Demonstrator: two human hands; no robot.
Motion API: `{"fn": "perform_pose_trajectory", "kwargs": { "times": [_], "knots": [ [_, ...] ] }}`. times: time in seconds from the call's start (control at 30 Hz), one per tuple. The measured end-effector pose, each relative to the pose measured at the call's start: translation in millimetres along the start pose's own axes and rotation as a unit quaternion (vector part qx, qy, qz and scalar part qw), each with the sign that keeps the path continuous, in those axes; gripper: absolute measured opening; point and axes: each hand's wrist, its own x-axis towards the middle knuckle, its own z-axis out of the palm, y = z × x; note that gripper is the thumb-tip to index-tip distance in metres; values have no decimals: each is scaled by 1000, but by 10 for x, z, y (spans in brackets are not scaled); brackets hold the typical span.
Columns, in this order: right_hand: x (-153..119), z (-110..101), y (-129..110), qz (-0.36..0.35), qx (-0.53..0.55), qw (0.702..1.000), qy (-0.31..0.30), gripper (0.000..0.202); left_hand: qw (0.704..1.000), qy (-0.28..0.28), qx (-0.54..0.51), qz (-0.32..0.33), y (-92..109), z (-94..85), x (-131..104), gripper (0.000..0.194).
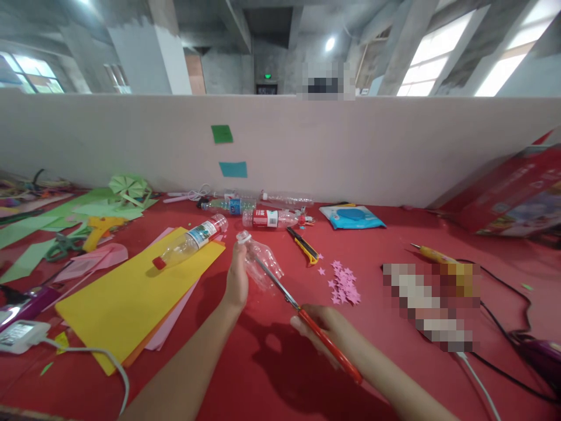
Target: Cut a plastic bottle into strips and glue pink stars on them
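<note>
My left hand is closed around the neck end of a cut clear plastic bottle, its mouth pointing away from me. In my right hand is a pair of scissors with red handles, the metal blades reaching up and left to the bottle. The blades overlap the see-through plastic; whether they are inside or in front of it I cannot tell. Just beyond lies a yellow utility knife. A pile of pink paper stars sits to the right of the scissors.
Yellow paper lies at left with a labelled bottle on it. More bottles and a blue wipes pack line the partition. A yellow-handled tool with a black cord lies right; a yellow glue gun is far left.
</note>
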Motion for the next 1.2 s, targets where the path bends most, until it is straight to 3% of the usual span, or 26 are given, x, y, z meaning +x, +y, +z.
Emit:
{"fn": "perform_pose_trajectory", "kwargs": {
  "times": [0.63, 0.83, 1.2],
  "knots": [
    [-1, 41, -19, 18, 46, 999, -2, 39, 999, -7, -30, -22, -6, 73, -101, 30],
    [-11, 50, -22, 6, 57, 998, 7, 36, 999, -52, -11, -2, -10, 139, -183, 33],
    [6, 55, -15, 14, 67, 998, 13, 39, 999, -23, -17, -28, 100, 216, -240, 24]
  ]
}}
